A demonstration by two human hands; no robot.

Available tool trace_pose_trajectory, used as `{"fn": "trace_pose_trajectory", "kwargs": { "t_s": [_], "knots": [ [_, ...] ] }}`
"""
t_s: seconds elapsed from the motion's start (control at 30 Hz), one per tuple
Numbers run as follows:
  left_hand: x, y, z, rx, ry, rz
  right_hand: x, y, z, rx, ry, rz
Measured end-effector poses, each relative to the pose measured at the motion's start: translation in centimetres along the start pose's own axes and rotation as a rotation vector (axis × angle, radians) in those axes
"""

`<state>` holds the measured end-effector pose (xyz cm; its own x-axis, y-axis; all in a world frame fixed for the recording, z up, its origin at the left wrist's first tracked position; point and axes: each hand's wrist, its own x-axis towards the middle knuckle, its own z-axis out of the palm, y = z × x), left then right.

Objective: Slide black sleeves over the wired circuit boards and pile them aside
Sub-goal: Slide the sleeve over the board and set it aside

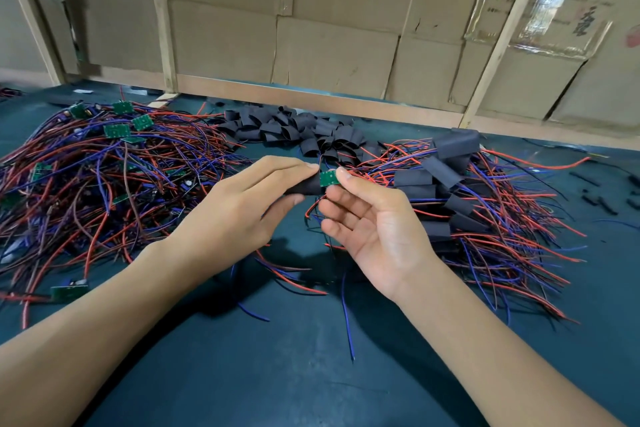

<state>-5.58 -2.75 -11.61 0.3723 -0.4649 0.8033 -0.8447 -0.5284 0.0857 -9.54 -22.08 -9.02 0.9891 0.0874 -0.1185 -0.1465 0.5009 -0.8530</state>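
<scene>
A small green circuit board (328, 178) is seen half inside a black sleeve (304, 186), its red and blue wires trailing below. Left of it, a tangled heap of bare wired boards (104, 163) is spread. Behind it, loose black sleeves (294, 132) are piled; to its right, sleeved boards (446, 184) are stacked.

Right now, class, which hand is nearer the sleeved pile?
Right. The right hand sits just beside the sleeved pile, on its left edge; the left hand is farther left, beyond the right hand.
</scene>
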Motion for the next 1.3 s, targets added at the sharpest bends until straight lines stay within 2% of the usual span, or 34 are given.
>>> {"fn": "trace_pose_trajectory", "kwargs": {
  "t_s": [0.33,0.7,0.9,1.0,1.17,1.3],
  "knots": [
    [0.2,0.4,0.0,0.016,0.021,-0.014,0.1,0.5,0.0,-0.195,-0.023,-0.181],
    [0.1,1.2,-0.1,0.033,-0.013,0.014,0.1,0.3,-0.2,-0.203,-0.043,-0.113],
    [0.2,0.7,0.3,0.1,0.0,0.012,0.0,0.5,-0.2,-0.344,0.029,-0.308],
    [0.2,0.3,0.4,0.096,0.022,0.002,0.0,0.6,-0.2,-0.438,-0.002,-0.41],
    [0.3,0.6,0.4,0.166,0.068,0.103,0.0,1.2,0.6,-0.241,-0.116,-0.342],
    [0.4,0.7,0.5,0.174,0.057,0.125,0.0,1.1,0.8,-0.146,-0.113,-0.289]
  ]
}}
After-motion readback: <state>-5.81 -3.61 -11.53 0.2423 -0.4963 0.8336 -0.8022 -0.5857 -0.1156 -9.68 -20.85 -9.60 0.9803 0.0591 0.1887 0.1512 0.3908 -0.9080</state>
